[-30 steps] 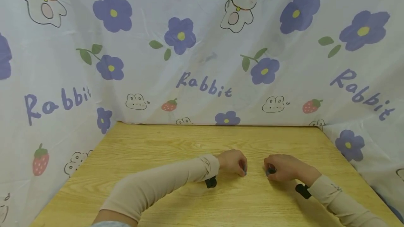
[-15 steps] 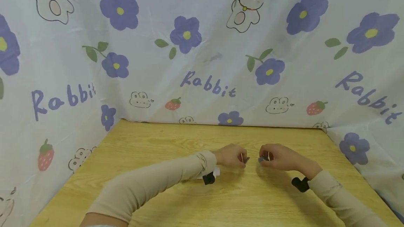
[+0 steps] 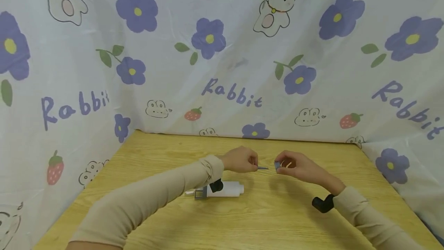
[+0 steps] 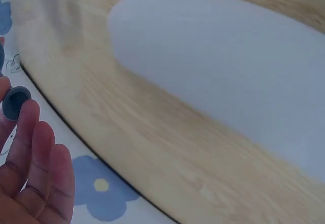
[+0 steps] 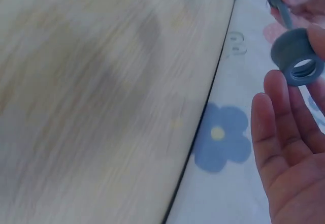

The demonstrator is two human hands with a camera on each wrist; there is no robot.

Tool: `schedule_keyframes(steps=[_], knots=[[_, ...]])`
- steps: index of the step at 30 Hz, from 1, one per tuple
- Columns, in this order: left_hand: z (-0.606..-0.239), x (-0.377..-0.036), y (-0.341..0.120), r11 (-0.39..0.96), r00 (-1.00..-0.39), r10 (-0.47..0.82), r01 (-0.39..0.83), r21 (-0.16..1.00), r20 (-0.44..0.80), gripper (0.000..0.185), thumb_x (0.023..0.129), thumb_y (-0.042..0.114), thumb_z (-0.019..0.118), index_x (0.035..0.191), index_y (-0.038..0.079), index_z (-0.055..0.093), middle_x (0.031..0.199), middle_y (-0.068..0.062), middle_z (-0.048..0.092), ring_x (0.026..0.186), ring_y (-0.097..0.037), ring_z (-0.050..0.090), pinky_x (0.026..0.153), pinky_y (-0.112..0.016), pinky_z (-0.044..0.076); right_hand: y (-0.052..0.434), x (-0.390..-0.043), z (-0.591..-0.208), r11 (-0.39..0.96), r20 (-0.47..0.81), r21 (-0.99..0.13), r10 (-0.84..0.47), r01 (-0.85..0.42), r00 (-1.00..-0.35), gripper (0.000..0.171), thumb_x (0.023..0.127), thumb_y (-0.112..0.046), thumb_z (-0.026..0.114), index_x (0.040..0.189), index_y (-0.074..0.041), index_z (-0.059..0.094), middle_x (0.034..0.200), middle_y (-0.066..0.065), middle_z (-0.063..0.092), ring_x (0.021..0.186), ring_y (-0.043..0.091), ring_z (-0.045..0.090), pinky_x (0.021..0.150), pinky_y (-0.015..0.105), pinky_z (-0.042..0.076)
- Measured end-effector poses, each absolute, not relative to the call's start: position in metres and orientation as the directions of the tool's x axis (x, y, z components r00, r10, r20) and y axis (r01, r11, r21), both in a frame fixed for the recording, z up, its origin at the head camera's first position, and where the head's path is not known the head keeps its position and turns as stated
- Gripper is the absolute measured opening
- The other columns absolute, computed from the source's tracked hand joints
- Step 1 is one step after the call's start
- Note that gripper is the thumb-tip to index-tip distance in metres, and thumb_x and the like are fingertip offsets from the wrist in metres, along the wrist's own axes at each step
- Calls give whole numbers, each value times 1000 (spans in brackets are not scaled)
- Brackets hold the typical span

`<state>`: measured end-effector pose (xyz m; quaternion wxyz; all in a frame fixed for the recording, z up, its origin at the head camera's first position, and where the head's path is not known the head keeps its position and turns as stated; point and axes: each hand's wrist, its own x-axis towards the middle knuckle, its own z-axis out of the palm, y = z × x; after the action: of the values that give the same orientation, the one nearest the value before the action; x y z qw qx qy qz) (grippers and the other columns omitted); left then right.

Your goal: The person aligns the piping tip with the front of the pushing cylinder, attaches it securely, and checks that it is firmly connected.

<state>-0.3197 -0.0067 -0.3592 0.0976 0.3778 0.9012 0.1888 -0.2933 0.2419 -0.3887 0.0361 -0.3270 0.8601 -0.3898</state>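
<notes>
1. Left hand [image 3: 240,159] pinches a thin grey pin [image 3: 262,168], tip pointing to 3 o'clock.
2. Right hand [image 3: 295,166] pinches a grey cap [image 5: 297,56], opening facing it.
3. White tube [image 3: 222,189] lies on the tabletop [image 3: 277,219] at 6 o'clock.

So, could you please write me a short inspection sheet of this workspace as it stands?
Surface: light wooden table, grain visible.
Job's things: thin grey pin pinched by the left hand; small grey ring-shaped cap held at the fingertips of the right hand; the two parts are apart.
Clutter: white tube-shaped item with a grey end lying on the table below the left forearm.
Grips: both hands raised above the table, each holding its part.
Cables: nothing seen.
Surroundings: white cloth with purple flowers, rabbits and strawberries on three sides; black wrist devices.
</notes>
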Motion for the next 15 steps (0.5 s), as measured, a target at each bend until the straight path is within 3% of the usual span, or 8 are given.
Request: schedule_keyframes(steps=[6, 15], knots=[[-346, -319, -8, 646, -702, 711, 634, 425, -34, 6, 84, 24, 59, 79, 21, 61, 75, 9, 60, 65, -6, 55, 58, -20, 45, 227, -295, -391, 399, 204, -767, -592, -503, -780, 26, 86, -20, 60, 109, -10, 53, 105, 8, 55, 90, 22, 58, 74, 29, 50], [-345, -312, -6, 622, -707, 706, 599, 504, -30, 7, 82, 23, 61, 80, 18, 63, 76, 8, 62, 69, -4, 57, 63, -19, 45, 206, -295, -394, 369, 187, -789, -617, -491, -765, 24, 86, -21, 60, 107, -11, 52, 102, 9, 56, 90, 22, 58, 72, 29, 50]])
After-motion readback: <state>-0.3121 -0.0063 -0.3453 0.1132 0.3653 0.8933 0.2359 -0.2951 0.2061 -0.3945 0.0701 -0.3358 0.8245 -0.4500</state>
